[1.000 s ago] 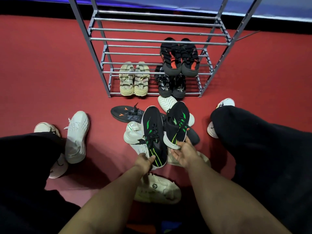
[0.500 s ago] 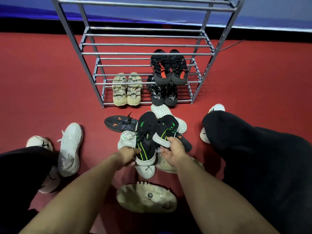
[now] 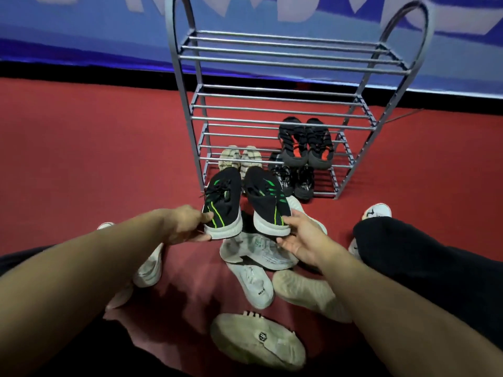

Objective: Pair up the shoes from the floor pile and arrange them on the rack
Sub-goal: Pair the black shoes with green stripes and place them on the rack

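Both black/green shoes are up off the pile now, lifted since a sec ago & held side by side in front of the rack (image 3: 364, 104), toes pointing at it. My left hand (image 3: 187, 224) grips the left shoe (image 3: 223, 202) at the heel: thumb curled on the upper, fingers tucked under the white sole. My right hand (image 3: 302, 238) holds the right shoe (image 3: 268, 200) by its heel too, thumb on the outer side, fingers looser & partly spread beneath; palm faces up. The 2 shoes sit just apart, not touching. Below them the pile (image 3: 258, 254) of white shoes lies on the red floor (image 3: 95, 159), w/ one cream shoe (image 3: 258, 341) sole-up nearest me. On the rack: beige pair (image 3: 241, 156) & a black pair (image 3: 295, 178) on the bottom shelf, black/orange pair (image 3: 306, 142) one shelf up; upper shelves bare bars.
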### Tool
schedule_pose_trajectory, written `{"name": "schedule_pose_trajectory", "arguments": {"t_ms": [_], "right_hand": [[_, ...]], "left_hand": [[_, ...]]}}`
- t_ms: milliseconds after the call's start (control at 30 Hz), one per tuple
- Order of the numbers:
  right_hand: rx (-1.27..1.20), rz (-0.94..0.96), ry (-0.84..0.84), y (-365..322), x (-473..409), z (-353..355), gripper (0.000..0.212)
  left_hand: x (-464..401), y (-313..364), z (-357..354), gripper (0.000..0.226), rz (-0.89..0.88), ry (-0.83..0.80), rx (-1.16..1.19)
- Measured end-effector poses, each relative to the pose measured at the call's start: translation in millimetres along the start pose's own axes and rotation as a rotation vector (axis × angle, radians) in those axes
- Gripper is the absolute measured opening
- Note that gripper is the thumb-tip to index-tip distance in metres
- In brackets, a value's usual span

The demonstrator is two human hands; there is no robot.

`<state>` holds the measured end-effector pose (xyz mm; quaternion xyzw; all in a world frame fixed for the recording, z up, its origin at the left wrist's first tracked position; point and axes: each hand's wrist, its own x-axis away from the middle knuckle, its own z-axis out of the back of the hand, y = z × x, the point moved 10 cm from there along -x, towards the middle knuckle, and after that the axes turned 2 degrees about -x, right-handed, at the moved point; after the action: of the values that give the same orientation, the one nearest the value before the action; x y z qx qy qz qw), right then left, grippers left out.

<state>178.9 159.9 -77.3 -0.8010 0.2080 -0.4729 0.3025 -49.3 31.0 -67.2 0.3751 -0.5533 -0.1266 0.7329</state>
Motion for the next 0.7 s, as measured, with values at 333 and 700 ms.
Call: {"name": "schedule_pose_trajectory", "arguments": {"t_ms": [333, 700], "right_hand": [[0.143, 0.140, 0.010, -85, -55, -56, 0.039], [0.176, 0.141, 0.127, -137, -203, -74, 0.043]], "left_hand": [[-51, 70, 30, 0.024, -0.194, 0.306, 0.056], [-166, 150, 42, 0.036, -0.207, 0.394, -0.048]]}}
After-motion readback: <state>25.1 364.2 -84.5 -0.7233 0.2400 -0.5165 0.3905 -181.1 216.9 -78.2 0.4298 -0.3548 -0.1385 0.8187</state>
